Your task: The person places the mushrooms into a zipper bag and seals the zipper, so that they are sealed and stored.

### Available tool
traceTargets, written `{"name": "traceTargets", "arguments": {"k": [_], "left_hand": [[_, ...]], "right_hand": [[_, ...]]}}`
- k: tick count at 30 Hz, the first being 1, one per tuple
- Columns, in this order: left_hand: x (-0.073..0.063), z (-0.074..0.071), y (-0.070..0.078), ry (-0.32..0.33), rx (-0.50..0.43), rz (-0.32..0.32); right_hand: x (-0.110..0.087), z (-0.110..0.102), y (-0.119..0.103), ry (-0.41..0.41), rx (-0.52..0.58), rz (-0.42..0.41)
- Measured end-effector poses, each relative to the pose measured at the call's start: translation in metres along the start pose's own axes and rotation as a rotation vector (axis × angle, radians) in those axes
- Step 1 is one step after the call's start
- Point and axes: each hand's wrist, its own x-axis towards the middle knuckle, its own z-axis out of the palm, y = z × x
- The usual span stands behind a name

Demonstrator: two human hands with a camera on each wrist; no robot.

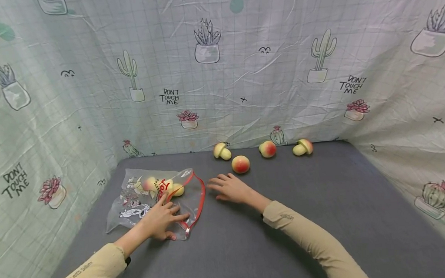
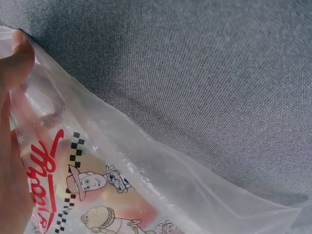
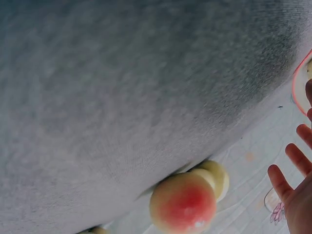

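A clear plastic zip bag (image 1: 114, 210) with a red zipper and cartoon prints lies on the left of the table, its mouth facing right. Several yellow-and-red toy pieces (image 1: 177, 189) show through it near the mouth. My left hand (image 1: 160, 220) rests on the bag beside the zipper, fingers spread; its thumb (image 2: 20, 46) touches the bag's edge in the left wrist view. To the right of the mouth, my right hand (image 1: 232, 189) hovers with fingers extended and nothing in it. Nearest to it is a round red-and-yellow toy peach (image 1: 240, 164).
Along the back edge of the grey table (image 1: 286, 247) lie a toy mushroom (image 1: 221, 151), another red-and-yellow piece (image 1: 267, 149) and a second toy mushroom (image 1: 303, 147). A printed curtain (image 1: 241, 76) hangs behind the table and on both sides.
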Motion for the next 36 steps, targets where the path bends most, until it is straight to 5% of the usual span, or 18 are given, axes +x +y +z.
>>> {"name": "traceTargets", "arguments": {"k": [15, 30, 36], "left_hand": [[-0.001, 0.004, -0.001, 0.039, -0.014, 0.009], [-0.001, -0.001, 0.0, -0.005, -0.026, -0.007], [-0.001, -0.003, 0.001, -0.007, -0.024, -0.01]], "right_hand": [[-0.015, 0.008, 0.023, 0.12, 0.041, 0.106], [-0.03, 0.016, 0.055, 0.181, 0.03, 0.245], [-0.03, 0.017, 0.061, 0.216, 0.029, 0.241]]}}
